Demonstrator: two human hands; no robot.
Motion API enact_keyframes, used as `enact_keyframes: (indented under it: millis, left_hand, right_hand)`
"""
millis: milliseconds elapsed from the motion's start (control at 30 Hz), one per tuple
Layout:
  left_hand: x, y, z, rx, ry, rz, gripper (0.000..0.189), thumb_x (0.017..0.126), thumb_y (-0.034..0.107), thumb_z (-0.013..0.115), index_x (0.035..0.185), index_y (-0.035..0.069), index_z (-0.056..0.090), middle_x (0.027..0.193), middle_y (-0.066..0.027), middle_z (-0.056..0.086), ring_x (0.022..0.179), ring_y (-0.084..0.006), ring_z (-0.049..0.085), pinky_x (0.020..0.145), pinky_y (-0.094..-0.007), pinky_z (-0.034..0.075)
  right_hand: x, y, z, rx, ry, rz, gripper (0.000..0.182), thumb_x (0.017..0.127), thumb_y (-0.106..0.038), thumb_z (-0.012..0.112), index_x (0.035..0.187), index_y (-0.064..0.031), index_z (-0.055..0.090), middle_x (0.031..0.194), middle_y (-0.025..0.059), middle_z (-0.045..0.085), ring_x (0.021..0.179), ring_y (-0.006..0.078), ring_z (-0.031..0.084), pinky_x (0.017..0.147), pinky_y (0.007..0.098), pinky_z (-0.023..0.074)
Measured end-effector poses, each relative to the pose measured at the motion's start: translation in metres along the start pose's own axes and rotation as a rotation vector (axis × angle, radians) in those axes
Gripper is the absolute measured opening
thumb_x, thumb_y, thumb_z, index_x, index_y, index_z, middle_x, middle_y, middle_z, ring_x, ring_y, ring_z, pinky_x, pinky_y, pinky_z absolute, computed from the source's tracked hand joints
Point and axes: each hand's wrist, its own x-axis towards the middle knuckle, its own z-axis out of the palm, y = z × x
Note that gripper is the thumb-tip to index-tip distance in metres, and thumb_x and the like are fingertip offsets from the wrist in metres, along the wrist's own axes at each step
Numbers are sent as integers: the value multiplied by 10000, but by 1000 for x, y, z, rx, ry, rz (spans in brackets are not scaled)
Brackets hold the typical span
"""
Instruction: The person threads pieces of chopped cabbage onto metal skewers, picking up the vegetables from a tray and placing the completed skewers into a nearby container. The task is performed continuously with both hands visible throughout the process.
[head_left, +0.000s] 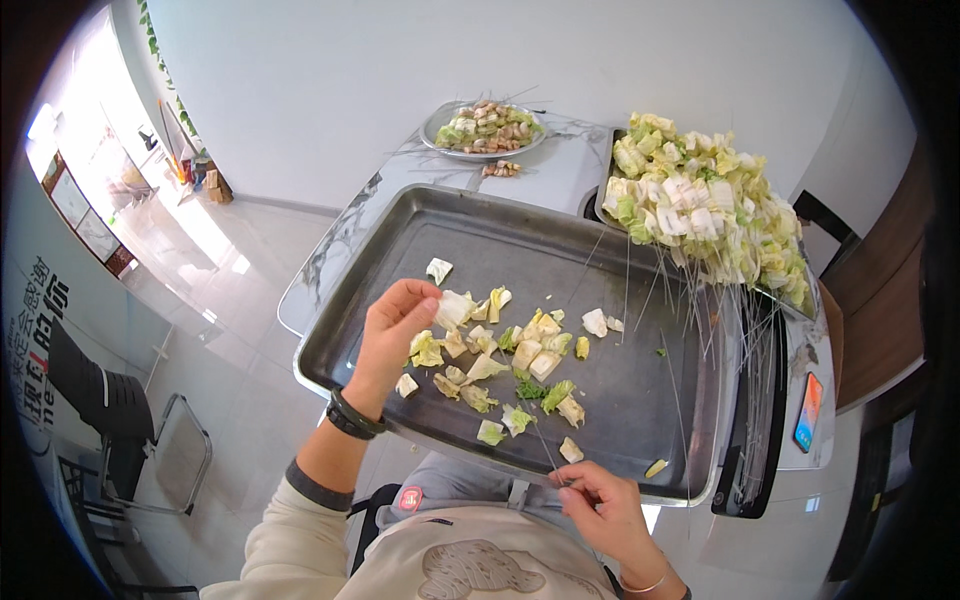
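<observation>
My left hand, with a dark band on its wrist, pinches a pale piece of Chinese cabbage over a large metal tray. In my right hand, near the tray's front edge, is the lower end of a thin metal skewer. The skewer slants up and left over the tray; whether any leaf is threaded on its upper part, I cannot tell. Loose cabbage pieces lie scattered between my hands, and a small cluster of pale and green cabbage sits mid-tray.
Skewered cabbage is heaped at the back right, its skewers hanging over the tray. Bare skewers lie in a black holder beside a phone. A metal plate of skewered food stands behind. A folding chair is at left.
</observation>
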Motion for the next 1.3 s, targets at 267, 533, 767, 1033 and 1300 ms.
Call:
enact_keyframes:
  millis: [267, 533, 767, 1033, 1300]
  left_hand:
    - [-28, -4, 35, 26, 125, 54, 181, 850, -16, 642, 1015, 24, 582, 1039, -57, 644, 975, -108, 588, 832, -238, 463]
    - [-38, -9, 48, -25, 141, 109, 221, 845, -42, 641, 1051, 11, 582, 997, -51, 662, 879, -95, 608, 782, -217, 471]
    - [-42, -11, 53, -91, 130, 123, 274, 854, -57, 614, 1112, 13, 554, 1049, -56, 643, 893, -92, 594, 778, -217, 463]
    - [-45, -10, 58, 36, 178, 192, 323, 839, -75, 593, 1143, 24, 550, 1064, -37, 627, 870, -91, 586, 744, -225, 461]
    - [-50, -13, 63, 449, 275, 411, 301, 804, -50, 630, 1085, 59, 623, 873, -72, 627, 752, -126, 568, 650, -243, 462]
  right_hand:
    - [6, 1, 15, 44, -44, -48, 164, 869, -23, 604, 1031, -18, 624, 656, 13, 600, 561, 46, 520, 530, 209, 422]
    - [4, 3, 17, 59, -28, -48, 169, 870, -25, 609, 1039, -30, 622, 641, 7, 586, 544, 45, 496, 523, 214, 413]
    - [4, 2, 18, 56, -22, -40, 172, 867, -29, 613, 1039, -32, 625, 641, 16, 591, 542, 51, 509, 522, 218, 420]
    - [1, 4, 19, 37, -15, -29, 174, 864, -37, 615, 1037, -37, 630, 635, 28, 594, 532, 62, 514, 519, 227, 426]
    - [2, 7, 20, 61, -7, -24, 168, 866, -41, 613, 1033, -33, 628, 633, 30, 595, 528, 63, 510, 515, 231, 425]
